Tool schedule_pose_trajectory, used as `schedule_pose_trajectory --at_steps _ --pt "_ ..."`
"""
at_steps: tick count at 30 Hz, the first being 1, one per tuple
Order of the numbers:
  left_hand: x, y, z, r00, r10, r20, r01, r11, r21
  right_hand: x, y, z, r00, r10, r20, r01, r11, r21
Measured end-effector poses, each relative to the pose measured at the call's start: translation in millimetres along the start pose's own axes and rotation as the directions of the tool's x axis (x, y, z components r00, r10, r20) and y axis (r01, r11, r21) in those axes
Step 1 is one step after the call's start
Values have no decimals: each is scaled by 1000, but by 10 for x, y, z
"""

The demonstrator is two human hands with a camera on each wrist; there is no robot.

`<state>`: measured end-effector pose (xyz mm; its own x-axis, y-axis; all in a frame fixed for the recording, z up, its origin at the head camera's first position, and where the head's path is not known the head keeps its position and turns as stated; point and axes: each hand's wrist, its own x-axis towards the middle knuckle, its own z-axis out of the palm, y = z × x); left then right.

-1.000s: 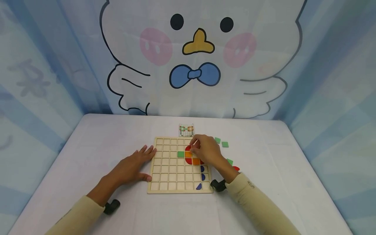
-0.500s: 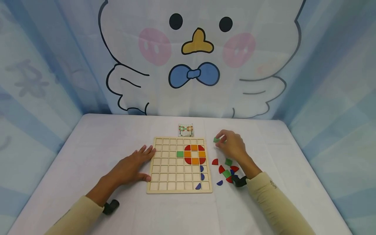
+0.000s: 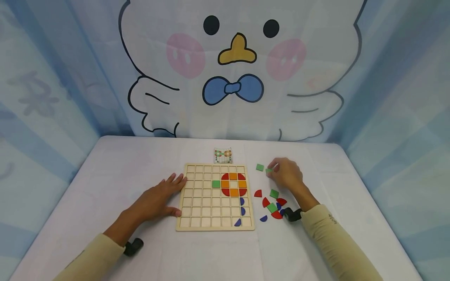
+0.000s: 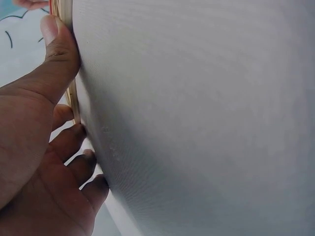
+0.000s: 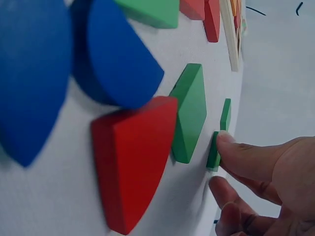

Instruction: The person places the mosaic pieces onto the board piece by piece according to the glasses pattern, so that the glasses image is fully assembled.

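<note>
The wooden grid board (image 3: 202, 229) lies flat on the table, its upper right holding a ring of red quarter-circle (image 3: 225, 192) and orange square tiles (image 3: 233, 192). A green square (image 3: 216, 184) sits just left of that ring. Below it, blue pieces (image 3: 242, 211) lie in the rightmost columns. My left hand (image 3: 159, 199) rests with spread fingers against the board's left edge, thumb lower down the same side. Right of the board, my right hand (image 3: 286, 172) pinches a green square tile (image 5: 213, 153) between thumb and fingers, close over the table. Another green tile (image 3: 259, 167) lies beside it.
A small pattern card (image 3: 223, 155) lies behind the board. Loose red (image 3: 266, 202), green (image 3: 274, 193) and blue pieces (image 3: 263, 218) are scattered right of the board, in front of my right hand. A cartoon-printed curtain (image 3: 232, 117) hangs behind the table.
My right hand has left the board's ring and moved right, first to the nearer green tile, then on to the one beside it. The left hand has stayed at the board's edge.
</note>
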<state>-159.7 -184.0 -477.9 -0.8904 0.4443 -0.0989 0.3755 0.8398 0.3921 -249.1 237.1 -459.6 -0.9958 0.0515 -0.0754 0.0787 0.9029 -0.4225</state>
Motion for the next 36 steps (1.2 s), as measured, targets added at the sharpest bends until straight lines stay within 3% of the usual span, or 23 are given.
schedule_pose_trajectory --at_steps 9,23,36 --pt "7 -14 7 1000 5 5 -5 1000 -17 -58 -98 8 1000 -21 -4 21 999 40" --pt "4 -25 4 1000 1 8 -1 1000 -16 -298 -673 134 986 -166 -4 166 981 104" --pt "-1 24 -26 1000 -5 14 5 1000 -6 -393 -1146 337 949 -316 18 308 934 182"
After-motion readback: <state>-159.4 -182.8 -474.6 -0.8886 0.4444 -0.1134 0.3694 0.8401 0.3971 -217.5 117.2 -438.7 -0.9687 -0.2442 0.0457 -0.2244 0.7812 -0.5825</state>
